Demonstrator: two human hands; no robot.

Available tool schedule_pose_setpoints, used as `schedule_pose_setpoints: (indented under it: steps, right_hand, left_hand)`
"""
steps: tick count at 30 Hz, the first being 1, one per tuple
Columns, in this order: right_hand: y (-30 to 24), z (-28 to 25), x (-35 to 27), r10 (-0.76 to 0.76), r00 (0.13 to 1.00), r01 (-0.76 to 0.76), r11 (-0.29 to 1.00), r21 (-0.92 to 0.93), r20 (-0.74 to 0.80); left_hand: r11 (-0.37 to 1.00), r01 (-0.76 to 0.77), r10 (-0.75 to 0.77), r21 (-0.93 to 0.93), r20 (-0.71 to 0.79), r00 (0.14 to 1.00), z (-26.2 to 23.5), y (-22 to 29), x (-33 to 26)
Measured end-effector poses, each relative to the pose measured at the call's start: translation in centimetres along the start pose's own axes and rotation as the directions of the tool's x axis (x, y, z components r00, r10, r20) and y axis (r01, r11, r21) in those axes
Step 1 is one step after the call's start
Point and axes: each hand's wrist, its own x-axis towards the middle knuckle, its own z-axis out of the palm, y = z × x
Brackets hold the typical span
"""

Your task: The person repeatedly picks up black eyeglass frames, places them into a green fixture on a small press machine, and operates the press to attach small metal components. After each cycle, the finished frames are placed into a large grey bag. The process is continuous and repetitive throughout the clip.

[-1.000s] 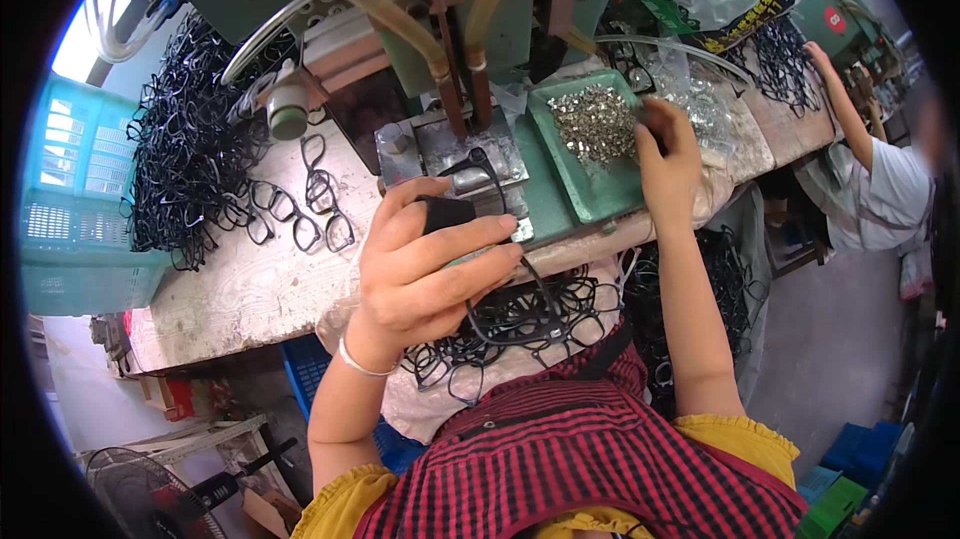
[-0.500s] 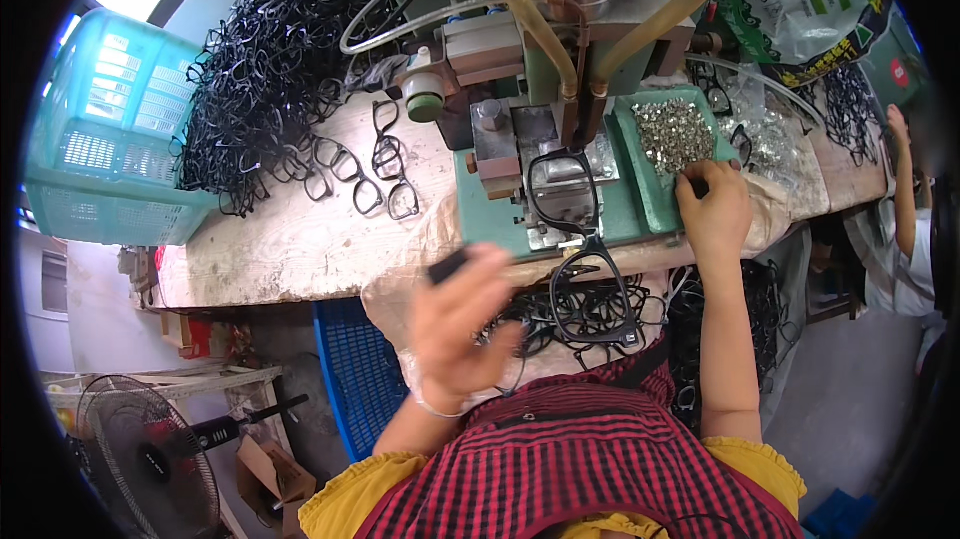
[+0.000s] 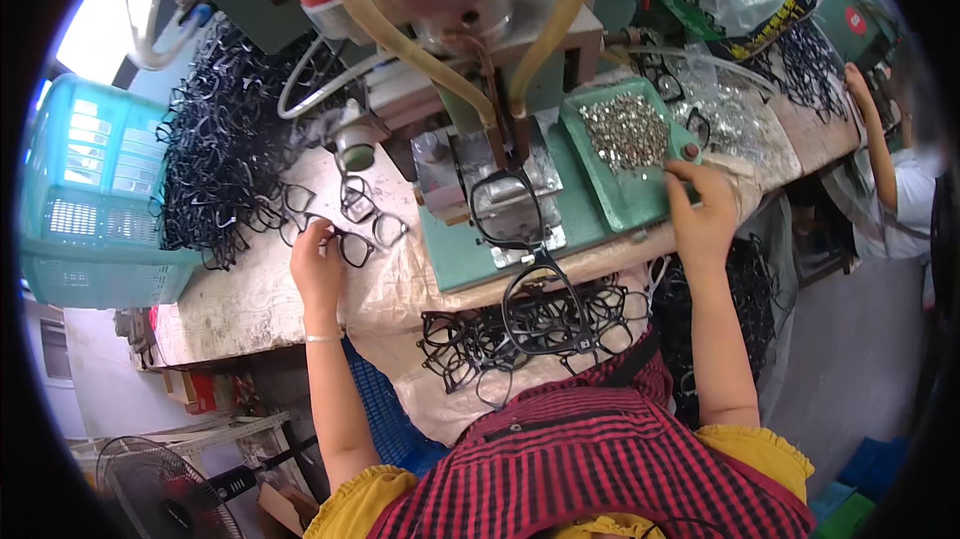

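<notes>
My left hand (image 3: 318, 264) has its fingers closed on the rim of a black eyeglass frame (image 3: 356, 251) lying at the near side of a few loose frames on the bench. My right hand (image 3: 703, 214) is at the right edge of a green tray (image 3: 620, 211), thumb and fingers bent together; whatever they hold is too small to make out. Small shiny metal pieces (image 3: 625, 131) fill the tray's far part. Between my hands, another black eyeglass frame (image 3: 545, 261) hangs at the bench machine (image 3: 490, 129), one rim under its two copper-coloured tips and the other over the bench edge.
A large heap of black frames (image 3: 225, 139) and a turquoise basket (image 3: 95, 179) stand at the left. More frames (image 3: 470, 339) lie on the cloth over my lap. A fan (image 3: 150, 489) is at the lower left. Another person's arm (image 3: 875, 134) shows at the far right.
My left hand has moved away to the left, from over my lap to the loose frames, and has closed on one. My right hand remains by the tray. The whole view has shifted.
</notes>
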Motion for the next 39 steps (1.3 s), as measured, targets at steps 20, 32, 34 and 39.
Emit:
schedule_pose_setpoints:
  steps: [20,32,34,39]
  right_hand:
    - [-11.5,5.6,2.8,0.016,0.958,-0.249,0.531,0.81,0.285]
    - [-15.0,2.8,2.4,0.067,0.902,-0.418,0.379,0.825,0.427]
    - [-14.5,1.6,2.8,-0.053,0.89,-0.372,0.49,0.789,0.453]
    - [-5.8,2.1,5.5,0.123,0.988,-0.156,0.826,0.542,0.095]
  left_hand:
    - [0.975,0.22,-0.212,0.046,-0.127,0.969,-0.3,2.1,-1.0]
    - [0.501,-0.678,0.384,-0.538,-0.564,0.731,-8.8,21.1,1.4]
    - [0.536,-0.646,0.485,-0.543,-0.428,0.763,-8.1,23.3,0.3]
    - [0.497,-0.744,0.726,-0.447,-0.256,0.639,-5.6,24.8,1.4]
